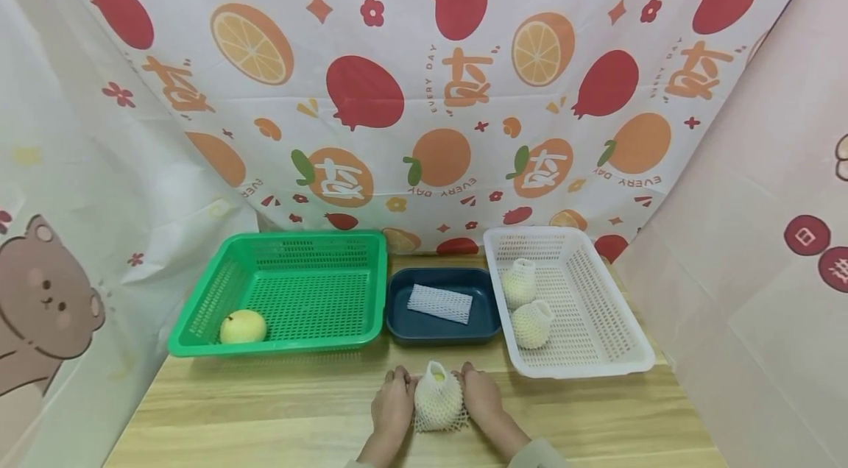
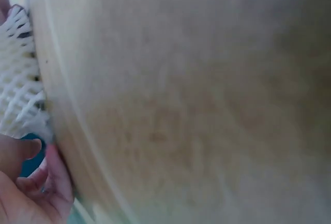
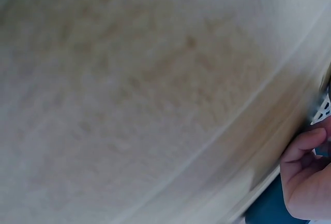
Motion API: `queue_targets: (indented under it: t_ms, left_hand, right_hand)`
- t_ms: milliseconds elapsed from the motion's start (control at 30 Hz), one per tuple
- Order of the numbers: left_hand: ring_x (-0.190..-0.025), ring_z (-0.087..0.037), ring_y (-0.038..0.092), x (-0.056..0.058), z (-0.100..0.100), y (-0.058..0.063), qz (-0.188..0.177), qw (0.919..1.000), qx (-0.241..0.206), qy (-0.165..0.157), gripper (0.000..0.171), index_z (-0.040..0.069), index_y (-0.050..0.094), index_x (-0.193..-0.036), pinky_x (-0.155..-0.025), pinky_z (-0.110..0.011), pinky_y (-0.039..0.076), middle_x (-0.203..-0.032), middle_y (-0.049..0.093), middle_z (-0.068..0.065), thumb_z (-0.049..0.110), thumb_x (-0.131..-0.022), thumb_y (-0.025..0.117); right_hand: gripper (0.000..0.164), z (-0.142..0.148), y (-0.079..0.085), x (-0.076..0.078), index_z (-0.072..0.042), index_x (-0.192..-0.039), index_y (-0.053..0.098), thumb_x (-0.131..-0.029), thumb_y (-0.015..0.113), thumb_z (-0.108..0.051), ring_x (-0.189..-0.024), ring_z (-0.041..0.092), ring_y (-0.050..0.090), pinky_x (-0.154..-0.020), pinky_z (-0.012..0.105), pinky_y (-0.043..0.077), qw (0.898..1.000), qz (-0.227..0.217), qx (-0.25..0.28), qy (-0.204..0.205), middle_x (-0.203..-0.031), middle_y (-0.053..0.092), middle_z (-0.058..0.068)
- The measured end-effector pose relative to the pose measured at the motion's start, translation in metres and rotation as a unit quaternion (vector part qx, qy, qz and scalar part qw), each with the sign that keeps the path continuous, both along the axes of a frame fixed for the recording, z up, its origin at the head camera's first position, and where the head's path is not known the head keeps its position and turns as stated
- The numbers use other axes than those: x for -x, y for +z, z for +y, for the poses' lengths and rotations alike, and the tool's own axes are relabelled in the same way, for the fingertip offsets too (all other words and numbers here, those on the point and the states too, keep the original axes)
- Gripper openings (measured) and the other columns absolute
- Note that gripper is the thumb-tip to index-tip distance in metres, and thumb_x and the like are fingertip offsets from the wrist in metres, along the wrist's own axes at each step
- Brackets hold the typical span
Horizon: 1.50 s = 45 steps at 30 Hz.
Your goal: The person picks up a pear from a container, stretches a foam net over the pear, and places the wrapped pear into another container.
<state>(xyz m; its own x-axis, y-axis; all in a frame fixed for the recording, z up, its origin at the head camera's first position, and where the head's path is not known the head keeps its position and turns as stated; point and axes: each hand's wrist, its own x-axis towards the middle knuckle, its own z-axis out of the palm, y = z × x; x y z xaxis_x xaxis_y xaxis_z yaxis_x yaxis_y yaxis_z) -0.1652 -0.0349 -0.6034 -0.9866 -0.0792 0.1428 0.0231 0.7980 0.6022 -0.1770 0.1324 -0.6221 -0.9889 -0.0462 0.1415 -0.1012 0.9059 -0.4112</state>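
A pale yellow pear inside a white foam fruit net [image 1: 439, 403] stands on the wooden table, between two hands. The net's lower edge flares out onto the table, and a little of the pear shows through its top opening. On one side, my left hand [image 1: 394, 400] pinches the net's edge between thumb and fingers. My right hand [image 1: 482, 396] grips the opposite side with curled fingers. In the left wrist view the net's mesh [image 2: 18, 74] shows above the thumb. Only a sliver of mesh [image 3: 323, 109] appears beside the curled fingers in the right wrist view.
A green basket [image 1: 278, 345] at the left holds one bare pear [image 1: 243, 327]. In the middle, a dark blue tray [image 1: 444, 336] contains flat white foam netting [image 1: 440, 303]. Two netted pears [image 1: 532, 324] lie in the white basket [image 1: 583, 369] at the right. Printed cloth hangs behind.
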Motion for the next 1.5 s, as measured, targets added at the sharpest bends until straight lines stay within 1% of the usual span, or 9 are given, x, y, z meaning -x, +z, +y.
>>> queue_targets:
  t_ms: [133,267,333,400,533,700,1267,1367,1500]
  left_hand:
    - [-0.074,-0.022,0.058,-0.005,-0.005,0.012,-0.007,0.994,-0.105,-0.029,0.005,0.003,0.058,-0.089,-0.06,-0.036,0.049,-0.081,0.055,-0.003,0.003,-0.09,0.053]
    - [-0.105,-0.033,0.052,-0.016,-0.004,0.026,-0.063,0.9488,-0.295,-0.094,0.027,-0.006,0.046,-0.116,-0.087,-0.046,0.042,-0.112,0.053,-0.017,-0.004,-0.089,0.042]
    - [-0.116,-0.039,0.042,-0.021,-0.001,0.031,-0.099,0.9259,-0.343,-0.124,0.044,-0.007,0.033,-0.127,-0.094,-0.052,0.034,-0.125,0.043,-0.025,-0.002,-0.085,0.046]
    - [-0.121,-0.042,0.034,-0.025,0.003,0.033,-0.112,0.9189,-0.347,-0.15,0.06,-0.007,0.024,-0.133,-0.096,-0.055,0.029,-0.132,0.034,-0.029,0.004,-0.084,0.055]
    - [-0.118,-0.043,0.035,-0.028,0.012,0.031,-0.099,0.9352,-0.303,-0.154,0.087,-0.011,0.019,-0.136,-0.094,-0.056,0.03,-0.131,0.032,-0.031,0.022,-0.077,0.073]
    - [-0.109,-0.035,0.041,-0.026,0.019,0.021,-0.086,0.9481,-0.278,-0.127,0.088,-0.011,0.027,-0.134,-0.09,-0.05,0.035,-0.125,0.039,-0.024,0.02,-0.069,0.078]
    - [-0.11,-0.038,0.044,-0.02,0.004,0.013,-0.099,0.9527,-0.216,-0.189,0.107,-0.006,0.02,-0.138,-0.088,-0.052,0.039,-0.128,0.038,-0.025,0.022,-0.058,0.086]
    - [-0.107,-0.038,0.047,-0.016,-0.001,0.011,-0.112,0.9509,-0.22,-0.187,0.104,-0.004,0.02,-0.136,-0.085,-0.051,0.041,-0.124,0.043,-0.026,0.022,-0.059,0.085]
    - [-0.104,-0.036,0.049,-0.008,-0.001,0.015,-0.114,0.9447,-0.259,-0.165,0.096,-0.005,0.023,-0.131,-0.084,-0.05,0.041,-0.117,0.048,-0.025,0.022,-0.062,0.083]
  right_hand:
    - [0.022,-0.001,-0.001,-0.001,-0.008,-0.073,0.051,-0.089,0.059,-0.021,-0.048,0.026,0.055,-0.038,0.036,0.039,1.0,0.008,-0.004,-0.002,-0.054,0.053,0.007]
    - [0.022,-0.001,-0.002,-0.002,-0.009,-0.072,0.049,-0.088,0.06,-0.019,-0.047,0.025,0.055,-0.037,0.035,0.038,1.0,0.012,-0.008,-0.002,-0.054,0.052,0.006]
    - [0.023,-0.001,-0.001,-0.003,-0.01,-0.071,0.049,-0.089,0.06,-0.019,-0.047,0.024,0.054,-0.037,0.034,0.037,1.0,0.011,-0.004,-0.002,-0.053,0.052,0.005]
    - [0.024,-0.002,0.001,-0.003,-0.01,-0.071,0.048,-0.089,0.06,-0.02,-0.046,0.023,0.053,-0.037,0.034,0.037,1.0,0.01,0.001,-0.003,-0.053,0.05,0.004]
    - [0.024,-0.004,0.002,-0.004,-0.01,-0.071,0.049,-0.09,0.059,-0.022,-0.043,0.018,0.048,-0.037,0.031,0.036,1.0,0.005,0.006,-0.002,-0.051,0.047,0.001]
    - [0.023,-0.005,0.001,-0.004,-0.01,-0.072,0.049,-0.09,0.058,-0.022,-0.042,0.015,0.045,-0.037,0.03,0.035,1.0,-0.007,0.005,-0.003,-0.052,0.046,0.0]
    - [0.012,0.002,0.008,0.001,-0.008,-0.077,0.057,-0.088,0.06,-0.013,-0.056,0.013,0.05,-0.048,0.029,0.041,0.996,-0.015,0.082,0.009,-0.066,0.053,-0.001]
    - [0.01,0.004,0.013,0.0,-0.007,-0.081,0.06,-0.089,0.055,-0.009,-0.063,0.014,0.054,-0.054,0.03,0.044,0.988,-0.037,0.148,0.027,-0.072,0.057,0.0]
    - [0.014,0.004,0.021,-0.001,-0.001,-0.086,0.061,-0.091,0.049,-0.006,-0.061,0.014,0.053,-0.053,0.029,0.046,0.956,-0.09,0.277,0.021,-0.073,0.057,0.003]
